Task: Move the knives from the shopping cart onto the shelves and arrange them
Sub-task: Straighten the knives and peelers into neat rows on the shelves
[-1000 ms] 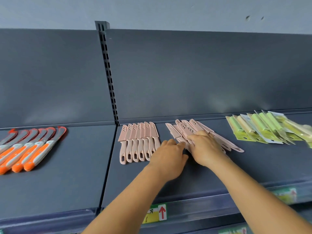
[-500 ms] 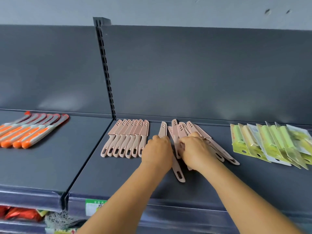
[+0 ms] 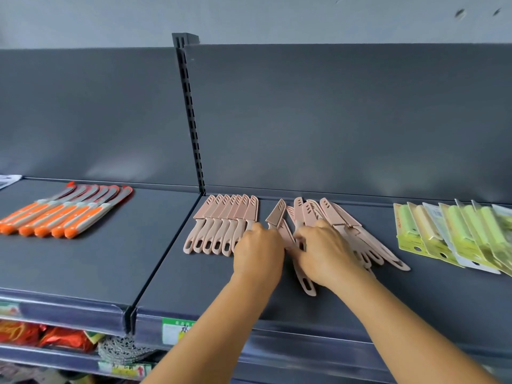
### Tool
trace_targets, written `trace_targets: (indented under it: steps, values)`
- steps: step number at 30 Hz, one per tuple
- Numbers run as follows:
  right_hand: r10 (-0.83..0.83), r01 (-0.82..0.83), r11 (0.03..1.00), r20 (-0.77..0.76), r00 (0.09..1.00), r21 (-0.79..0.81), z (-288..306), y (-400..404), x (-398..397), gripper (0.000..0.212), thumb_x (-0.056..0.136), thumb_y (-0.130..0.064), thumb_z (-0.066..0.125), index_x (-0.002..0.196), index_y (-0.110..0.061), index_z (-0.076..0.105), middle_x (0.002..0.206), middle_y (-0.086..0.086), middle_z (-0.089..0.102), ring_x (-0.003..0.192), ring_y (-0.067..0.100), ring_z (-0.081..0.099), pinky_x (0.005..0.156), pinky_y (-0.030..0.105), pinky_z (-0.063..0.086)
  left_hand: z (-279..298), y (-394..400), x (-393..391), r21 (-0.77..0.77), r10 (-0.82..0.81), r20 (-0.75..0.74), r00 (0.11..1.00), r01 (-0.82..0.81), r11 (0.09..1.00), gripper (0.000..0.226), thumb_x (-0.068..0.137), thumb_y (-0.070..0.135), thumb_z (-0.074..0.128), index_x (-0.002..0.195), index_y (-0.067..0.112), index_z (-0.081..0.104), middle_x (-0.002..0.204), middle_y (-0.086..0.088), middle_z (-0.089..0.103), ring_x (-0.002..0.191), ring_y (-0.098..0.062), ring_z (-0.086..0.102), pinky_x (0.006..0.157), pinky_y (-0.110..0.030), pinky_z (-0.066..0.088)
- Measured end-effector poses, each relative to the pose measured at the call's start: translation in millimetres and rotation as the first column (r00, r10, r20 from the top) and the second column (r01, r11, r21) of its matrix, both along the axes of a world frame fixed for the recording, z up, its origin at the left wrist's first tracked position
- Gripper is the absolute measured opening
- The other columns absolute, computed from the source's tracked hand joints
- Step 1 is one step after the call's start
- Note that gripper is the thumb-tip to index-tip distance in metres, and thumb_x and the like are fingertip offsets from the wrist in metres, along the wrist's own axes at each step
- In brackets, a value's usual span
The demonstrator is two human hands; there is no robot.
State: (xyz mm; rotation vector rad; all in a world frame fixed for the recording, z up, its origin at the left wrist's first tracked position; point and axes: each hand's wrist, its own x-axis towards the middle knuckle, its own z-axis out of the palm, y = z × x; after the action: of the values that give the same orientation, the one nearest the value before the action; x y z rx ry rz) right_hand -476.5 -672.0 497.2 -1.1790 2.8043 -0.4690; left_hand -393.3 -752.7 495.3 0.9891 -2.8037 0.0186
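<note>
Dark grey shelf (image 3: pixel 83 261), top tier. Far left: orange-handled knives (image 3: pixel 63 214), one fanned row. Centre left: pink sheathed knives (image 3: pixel 224 225), neat row, handles toward the shelf edge. Beside it: left hand (image 3: pixel 259 252), knuckles up, fingers curled onto a single pink knife (image 3: pixel 277 216) angled apart from the row. Touching it: right hand (image 3: pixel 322 250), fingers bent down into a loose pink knife heap (image 3: pixel 346 225). Far right: green packaged knives (image 3: pixel 454 234), overlapping row.
</note>
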Motion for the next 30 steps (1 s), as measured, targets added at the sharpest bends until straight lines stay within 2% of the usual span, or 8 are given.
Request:
trace_targets:
  steps: [4,11,13,18,22,26,28,30]
  values:
    - [0.032,-0.032,0.994,0.001,0.999,0.106,0,-4,16,0.028,0.092,-0.037,0.056,0.112,-0.018,0.062,0.114,0.005,0.046,0.087,0.026,0.051,0.07,0.031,0.041,0,-1,4,-0.017,0.003,0.003,1.0,-0.003,1.0,0.029,0.092,0.002,0.049,0.12,0.007,0.056,0.122,-0.012,0.05,0.108,-0.027,0.056,0.077,-0.029,0.047]
    - [-0.036,0.046,0.986,-0.067,0.997,0.161,4,-8,29,0.023,0.095,-0.014,0.049,0.116,-0.011,0.059,0.118,0.008,0.044,0.098,0.031,0.056,0.068,0.033,0.039,6,-12,7,-0.05,-0.009,-0.045,0.999,0.006,0.999,0.033,0.089,-0.003,0.05,0.12,0.007,0.054,0.125,-0.012,0.047,0.104,-0.023,0.056,0.074,-0.025,0.045]
    - [-0.045,0.058,0.983,-0.079,0.996,0.174,5,-10,33,0.023,0.095,-0.012,0.049,0.116,-0.009,0.058,0.12,0.009,0.043,0.099,0.032,0.057,0.068,0.033,0.038,5,-14,7,-0.035,0.017,-0.049,0.999,-0.018,0.999,0.033,0.09,-0.005,0.047,0.12,0.005,0.055,0.125,-0.012,0.046,0.098,-0.023,0.055,0.071,-0.025,0.043]
    - [-0.059,0.07,0.986,-0.075,0.995,0.153,6,-15,37,0.019,0.094,-0.011,0.05,0.111,-0.01,0.059,0.117,0.01,0.037,0.096,0.032,0.057,0.067,0.033,0.038,2,-19,4,0.023,0.05,-0.063,0.997,-0.049,0.999,0.031,0.093,-0.003,0.044,0.122,0.005,0.055,0.126,-0.012,0.045,0.108,-0.025,0.057,0.068,-0.027,0.041]
    - [-0.061,0.069,0.988,-0.06,0.996,0.138,3,-23,36,0.018,0.093,-0.011,0.051,0.109,-0.011,0.06,0.116,0.01,0.039,0.095,0.032,0.058,0.071,0.035,0.042,-1,-22,5,0.046,0.059,-0.057,0.997,-0.056,0.997,0.024,0.095,0.011,0.048,0.117,0.009,0.059,0.124,-0.011,0.046,0.107,-0.025,0.056,0.068,-0.027,0.038]
    - [-0.051,0.057,0.992,-0.052,0.997,0.115,2,-33,34,0.02,0.094,-0.015,0.052,0.111,-0.009,0.061,0.118,0.012,0.045,0.098,0.035,0.059,0.07,0.034,0.039,-9,-35,13,-0.07,-0.138,-0.072,0.988,0.133,0.989,0.028,0.093,0.02,0.045,0.118,0.012,0.057,0.126,-0.006,0.045,0.116,-0.026,0.044,0.087,-0.03,0.037]
    - [-0.038,0.044,0.994,-0.053,0.998,0.105,3,-38,34,0.021,0.096,-0.015,0.05,0.112,-0.009,0.061,0.12,0.012,0.046,0.1,0.034,0.06,0.07,0.032,0.036,-16,-43,18,-0.129,-0.287,-0.098,0.953,0.274,0.953,0.041,0.093,0.029,0.03,0.119,0.016,0.058,0.124,-0.001,0.051,0.116,-0.025,0.047,0.091,-0.032,0.036]
    - [-0.036,0.04,0.996,-0.05,0.998,0.083,2,-42,35,0.02,0.096,-0.014,0.048,0.112,-0.01,0.06,0.121,0.011,0.046,0.1,0.033,0.06,0.07,0.031,0.035,-23,-52,19,-0.134,-0.355,-0.021,0.935,0.349,0.927,0.055,0.091,0.037,0.015,0.125,0.019,0.055,0.127,0.003,0.051,0.123,-0.023,0.044,0.096,-0.034,0.032]
